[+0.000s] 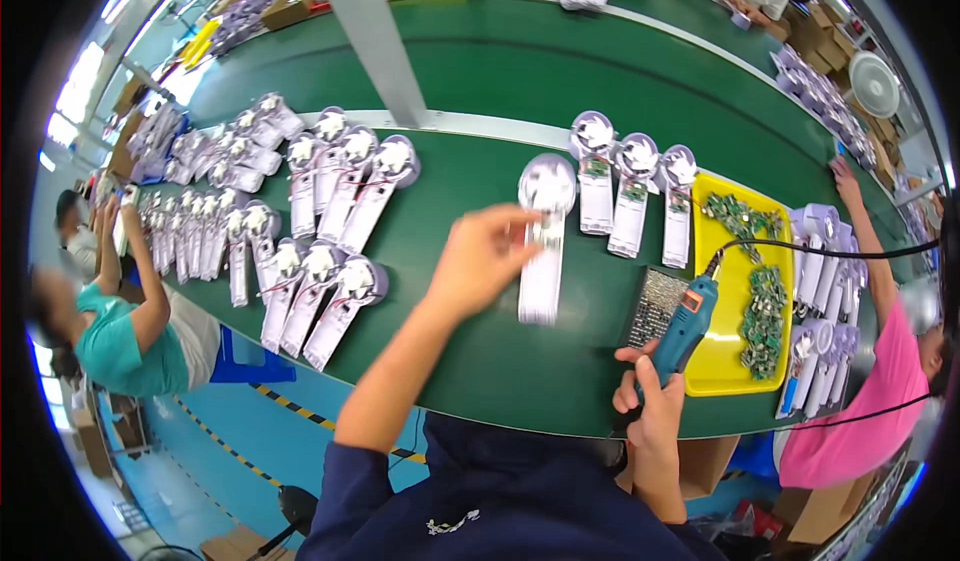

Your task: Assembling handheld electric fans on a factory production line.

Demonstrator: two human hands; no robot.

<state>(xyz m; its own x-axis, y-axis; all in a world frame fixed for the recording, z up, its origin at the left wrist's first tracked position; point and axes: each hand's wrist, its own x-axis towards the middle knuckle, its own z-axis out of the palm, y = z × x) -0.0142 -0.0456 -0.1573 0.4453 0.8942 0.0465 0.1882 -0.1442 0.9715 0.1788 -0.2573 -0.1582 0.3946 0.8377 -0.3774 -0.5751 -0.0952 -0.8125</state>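
A white handheld housing with a round head lies on the green bench straight in front of me. My left hand is over its upper handle, thumb and forefinger curled together at the inner parts. Whatever is between those fingertips is too small to make out. In my right hand is a teal electric screwdriver, its corded end pointing up and away; its bit is hidden. Beside it lies a black screw tray with rows of small screws. Three similar housings with green circuit boards lie to the right of the front one.
A yellow tray of green circuit boards stands right of the screwdriver. The black cord runs over it. Many housings cover the left bench. Co-workers sit at left and right. A metal post rises behind.
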